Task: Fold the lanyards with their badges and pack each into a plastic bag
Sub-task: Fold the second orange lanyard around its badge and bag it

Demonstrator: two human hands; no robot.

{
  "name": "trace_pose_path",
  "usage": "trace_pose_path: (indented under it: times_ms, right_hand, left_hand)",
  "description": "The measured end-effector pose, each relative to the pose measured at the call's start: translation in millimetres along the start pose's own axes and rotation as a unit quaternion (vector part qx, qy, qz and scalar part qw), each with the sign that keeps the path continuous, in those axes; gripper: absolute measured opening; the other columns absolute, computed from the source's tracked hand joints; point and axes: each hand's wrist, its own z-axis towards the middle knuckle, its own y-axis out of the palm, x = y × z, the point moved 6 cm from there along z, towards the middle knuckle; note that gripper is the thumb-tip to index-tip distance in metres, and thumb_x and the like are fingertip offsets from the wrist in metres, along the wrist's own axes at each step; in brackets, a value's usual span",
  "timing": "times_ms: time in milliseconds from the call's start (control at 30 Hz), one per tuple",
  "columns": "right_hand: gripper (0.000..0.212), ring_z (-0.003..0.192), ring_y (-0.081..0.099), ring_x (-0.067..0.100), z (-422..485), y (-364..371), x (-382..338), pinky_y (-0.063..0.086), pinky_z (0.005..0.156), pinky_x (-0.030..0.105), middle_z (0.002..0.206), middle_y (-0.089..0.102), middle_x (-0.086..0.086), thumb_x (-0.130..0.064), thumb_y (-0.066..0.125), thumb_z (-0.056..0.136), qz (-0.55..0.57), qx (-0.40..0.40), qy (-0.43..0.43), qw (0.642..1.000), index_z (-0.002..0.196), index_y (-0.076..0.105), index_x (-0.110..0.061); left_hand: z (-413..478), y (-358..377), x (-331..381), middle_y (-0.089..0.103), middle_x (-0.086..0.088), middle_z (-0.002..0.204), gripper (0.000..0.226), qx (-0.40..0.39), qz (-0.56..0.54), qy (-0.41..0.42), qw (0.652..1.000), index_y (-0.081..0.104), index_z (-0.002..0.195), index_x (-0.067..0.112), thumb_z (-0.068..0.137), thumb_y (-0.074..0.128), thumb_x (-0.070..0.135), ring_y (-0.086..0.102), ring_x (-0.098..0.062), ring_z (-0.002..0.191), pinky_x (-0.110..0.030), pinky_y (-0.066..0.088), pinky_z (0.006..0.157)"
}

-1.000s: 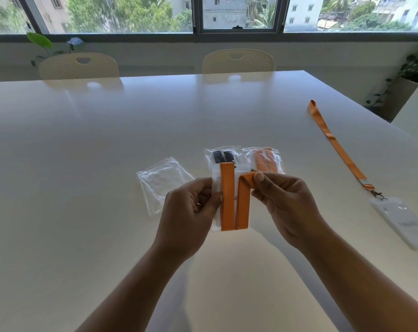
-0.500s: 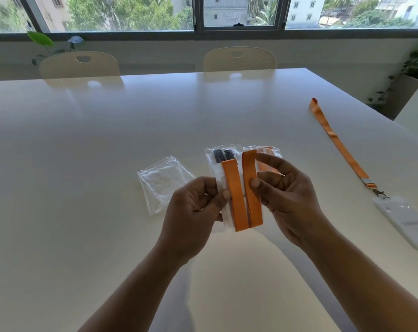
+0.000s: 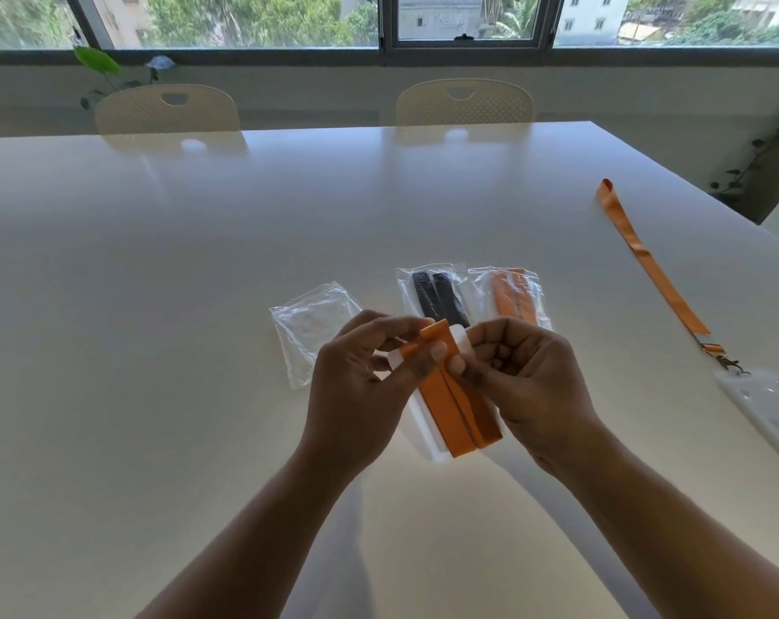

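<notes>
The hands [image 3: 441, 382] cover the upper part of the white badge [image 3: 428, 449] and the orange strap's [image 3: 457, 413] folded end. The loose badge [image 3: 763, 408] at the right is cut off by the picture's edge; its print is too blurred to read.

Glossy smooth white table [image 3: 200, 306], clear crinkled plastic bag [image 3: 309, 332], orange woven cloth lanyard [image 3: 457, 408], metal clip [image 3: 709, 346]

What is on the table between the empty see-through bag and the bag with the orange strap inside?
In the head view, the bag holding a black lanyard lies between the empty bag and the bag with the orange lanyard.
</notes>
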Motion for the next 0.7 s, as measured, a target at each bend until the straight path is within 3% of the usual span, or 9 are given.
trace_pose_path:
  times_ms: [133, 233, 367, 467, 567, 633, 700]
  right_hand:
    - [0.027, 0.081, 0.068, 0.008, -1, 4, 1, 0.055, 0.07, 0.017, 0.08, 0.072, -0.015, -0.032, 0.073, 0.065, -0.025, -0.004, -0.013, 1.0, 0.088, 0.065, -0.02]
    - [0.029, 0.083, 0.067, 0.007, -2, 7, 4, 0.053, 0.069, 0.015, 0.085, 0.07, -0.015, -0.036, 0.072, 0.066, -0.032, -0.009, -0.017, 0.999, 0.091, 0.063, -0.024]
    - [0.052, 0.098, 0.065, 0.014, -3, 17, 12, 0.058, 0.077, 0.027, 0.102, 0.066, -0.012, -0.058, 0.071, 0.068, -0.064, -0.094, 0.019, 0.993, 0.11, 0.058, -0.031]
    - [0.04, 0.092, 0.068, 0.019, -8, 27, 17, 0.058, 0.08, 0.031, 0.097, 0.071, -0.004, -0.047, 0.068, 0.072, -0.037, -0.172, 0.074, 0.982, 0.106, 0.063, -0.027]
    - [0.031, 0.085, 0.069, 0.031, -9, 27, 18, 0.058, 0.08, 0.045, 0.092, 0.074, 0.007, -0.05, 0.067, 0.072, -0.058, -0.144, 0.08, 0.985, 0.089, 0.07, -0.025]
    - [0.034, 0.084, 0.068, 0.036, -9, 26, 19, 0.054, 0.081, 0.056, 0.09, 0.074, 0.011, -0.054, 0.071, 0.074, -0.069, -0.129, 0.069, 0.987, 0.091, 0.073, -0.024]
    - [0.034, 0.083, 0.068, 0.037, -9, 26, 18, 0.053, 0.08, 0.059, 0.09, 0.074, 0.011, -0.051, 0.069, 0.072, -0.068, -0.129, 0.057, 0.988, 0.095, 0.072, -0.027]
  left_hand:
    - [2, -3, -3, 0.064, 0.019, 0.084, 0.009, 0.003, 0.011, 0.006, 1.0, 0.064, 0.088, 0.045, 0.08, 0.067, 0.043, 0.062, -0.005, 0.085, -0.013, 0.05, 0.067]
    - [2, -4, -1, 0.063, 0.017, 0.081, 0.008, 0.005, 0.018, 0.015, 1.0, 0.065, 0.082, 0.042, 0.083, 0.067, 0.034, 0.061, -0.008, 0.079, -0.013, 0.049, 0.065]
    - [1, -6, -2, 0.063, 0.012, 0.074, 0.007, 0.025, -0.034, -0.032, 0.999, 0.067, 0.074, 0.034, 0.081, 0.069, 0.034, 0.06, -0.007, 0.074, -0.019, 0.049, 0.067]
    - [0, -5, -7, 0.062, 0.013, 0.067, 0.012, 0.033, -0.114, -0.095, 0.988, 0.067, 0.067, 0.028, 0.079, 0.068, 0.032, 0.057, -0.004, 0.069, -0.024, 0.047, 0.067]
    - [0, -5, -10, 0.063, 0.014, 0.065, 0.019, 0.034, -0.122, -0.115, 0.985, 0.064, 0.069, 0.022, 0.087, 0.065, 0.018, 0.06, -0.003, 0.067, -0.019, 0.048, 0.065]
    - [0, -5, -11, 0.062, 0.012, 0.063, 0.021, 0.033, -0.146, -0.126, 0.981, 0.064, 0.069, 0.019, 0.089, 0.063, 0.011, 0.06, -0.002, 0.065, -0.016, 0.049, 0.061]
    - [1, -5, -13, 0.063, 0.008, 0.063, 0.021, 0.032, -0.176, -0.147, 0.973, 0.066, 0.069, 0.018, 0.088, 0.063, 0.01, 0.06, -0.003, 0.064, -0.016, 0.05, 0.06]
